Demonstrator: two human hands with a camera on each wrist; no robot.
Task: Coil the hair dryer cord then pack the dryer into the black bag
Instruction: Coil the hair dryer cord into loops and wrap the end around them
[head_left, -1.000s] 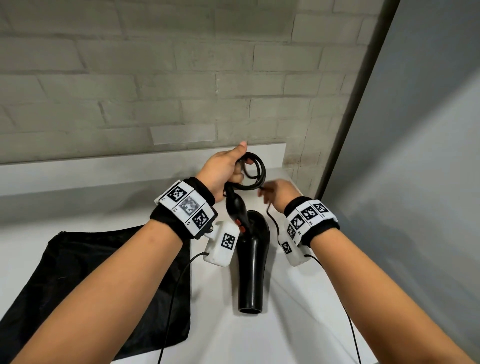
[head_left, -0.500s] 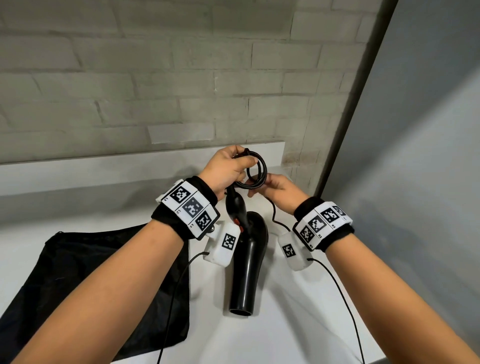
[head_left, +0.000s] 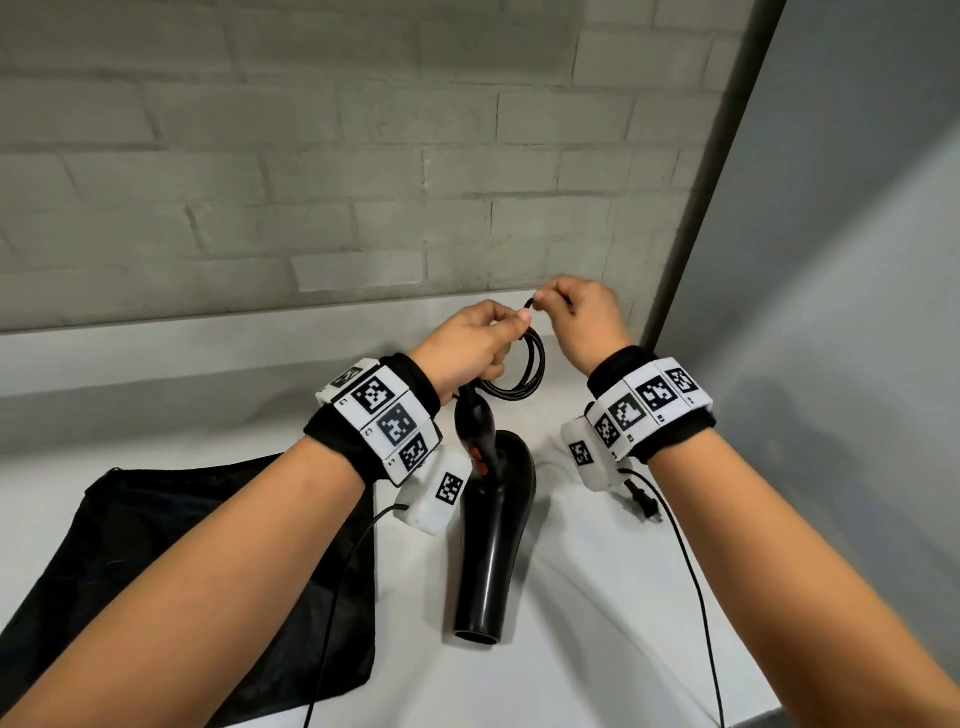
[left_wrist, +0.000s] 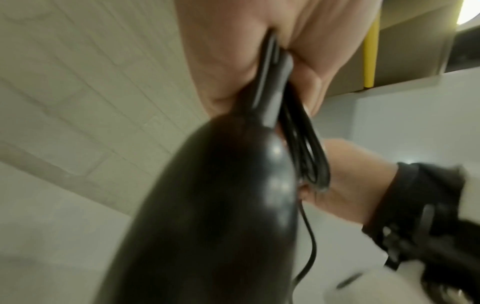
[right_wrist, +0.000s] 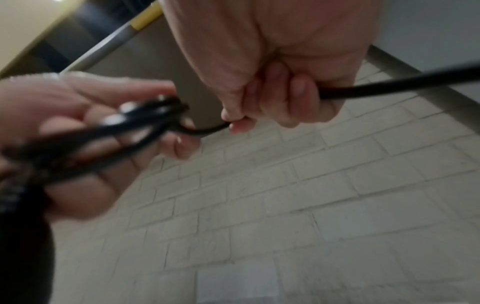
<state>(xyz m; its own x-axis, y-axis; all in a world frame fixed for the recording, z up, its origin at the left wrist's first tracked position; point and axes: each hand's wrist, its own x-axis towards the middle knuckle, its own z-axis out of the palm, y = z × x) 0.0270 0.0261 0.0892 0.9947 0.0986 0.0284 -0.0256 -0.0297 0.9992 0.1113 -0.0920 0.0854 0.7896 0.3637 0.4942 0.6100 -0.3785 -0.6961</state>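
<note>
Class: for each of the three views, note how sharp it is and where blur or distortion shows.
Head view: sharp, the wall bowed by the wide lens. Left wrist: dryer smeared. Right wrist: left hand and coil blurred, right hand clearer.

The left wrist view is blurring the hair dryer (left_wrist: 207, 216), which is running off the edge at 6 o'clock. The left hand (head_left: 467, 348) is hiding part of the coiled cord (head_left: 524, 374). The black bag (head_left: 182, 571) is being cut off at 9 o'clock.
</note>
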